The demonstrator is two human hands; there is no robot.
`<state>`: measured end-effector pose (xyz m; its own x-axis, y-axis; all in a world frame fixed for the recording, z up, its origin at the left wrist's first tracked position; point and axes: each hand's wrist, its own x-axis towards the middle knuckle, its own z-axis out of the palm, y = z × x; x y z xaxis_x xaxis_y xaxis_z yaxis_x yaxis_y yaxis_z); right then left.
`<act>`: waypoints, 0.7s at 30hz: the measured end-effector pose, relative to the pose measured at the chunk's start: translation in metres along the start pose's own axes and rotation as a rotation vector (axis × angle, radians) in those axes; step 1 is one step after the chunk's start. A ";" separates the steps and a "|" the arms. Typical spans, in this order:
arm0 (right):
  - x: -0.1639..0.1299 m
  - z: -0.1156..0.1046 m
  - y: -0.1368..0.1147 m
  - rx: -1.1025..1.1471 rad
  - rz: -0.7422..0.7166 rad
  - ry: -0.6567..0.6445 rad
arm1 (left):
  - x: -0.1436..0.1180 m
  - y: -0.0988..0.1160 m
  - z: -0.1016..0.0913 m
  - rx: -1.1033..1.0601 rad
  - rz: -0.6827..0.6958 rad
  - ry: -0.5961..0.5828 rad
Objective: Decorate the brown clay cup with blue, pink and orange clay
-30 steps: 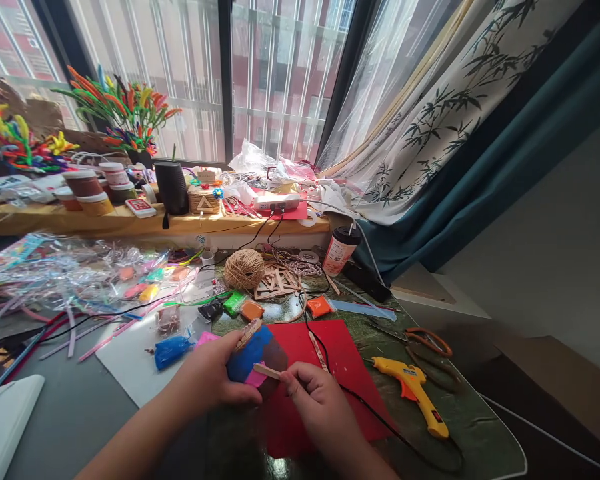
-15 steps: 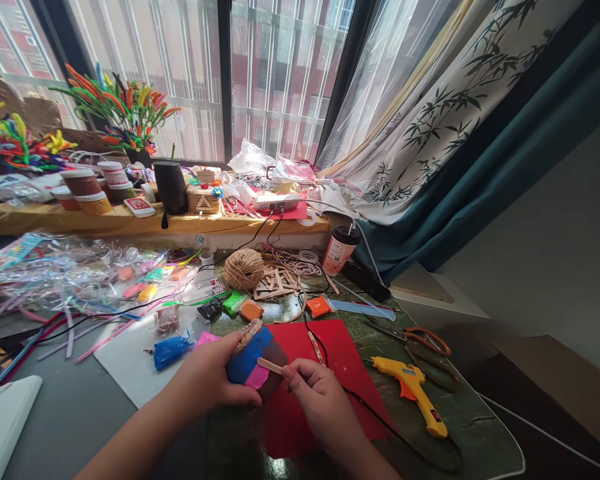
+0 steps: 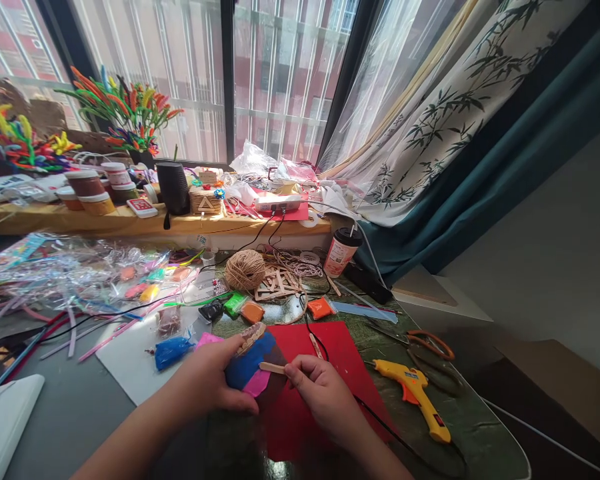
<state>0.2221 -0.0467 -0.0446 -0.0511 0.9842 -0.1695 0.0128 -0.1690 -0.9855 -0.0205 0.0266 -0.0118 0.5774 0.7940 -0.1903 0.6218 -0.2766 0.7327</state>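
My left hand [image 3: 211, 375] is wrapped round a rounded brown object [image 3: 253, 360] tilted over the table, its kind unclear. Blue and pink clay-like patches cover its side, and a pale beaded or braided edging runs along its top. Between the thumb and fingers of my right hand [image 3: 323, 393] is a flat wooden craft stick [image 3: 273, 367]. The stick's rounded tip rests at the coloured surface, near where blue meets pink. Beneath both hands lies a red sheet [image 3: 300, 427], partly covered by them.
A yellow glue gun [image 3: 414, 393] and orange-handled scissors [image 3: 430, 343] lie to the right. Clay packets, including a blue one [image 3: 173, 351] and an orange one [image 3: 321, 307], surround the work. Behind are a twine ball [image 3: 245, 269], a lidded cup [image 3: 342, 252] and loose cables.
The stick has tilted nearer to level and shifted slightly along the coloured surface. My left hand keeps its hold, with the object turned a little. The whole view has shifted slightly.
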 end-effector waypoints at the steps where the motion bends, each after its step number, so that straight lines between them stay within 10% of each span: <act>1: 0.001 -0.002 -0.001 0.011 0.007 -0.018 | 0.000 -0.001 0.000 -0.010 0.013 -0.001; 11: -0.021 -0.017 -0.028 -0.299 -0.178 0.021 | 0.001 -0.003 0.002 0.004 -0.004 0.020; 21: 0.001 0.001 -0.005 -0.141 -0.027 0.005 | -0.002 -0.003 0.002 -0.040 0.049 0.032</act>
<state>0.2214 -0.0452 -0.0395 -0.0483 0.9886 -0.1425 0.1517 -0.1337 -0.9793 -0.0224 0.0245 -0.0148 0.5890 0.7970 -0.1336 0.5716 -0.2940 0.7660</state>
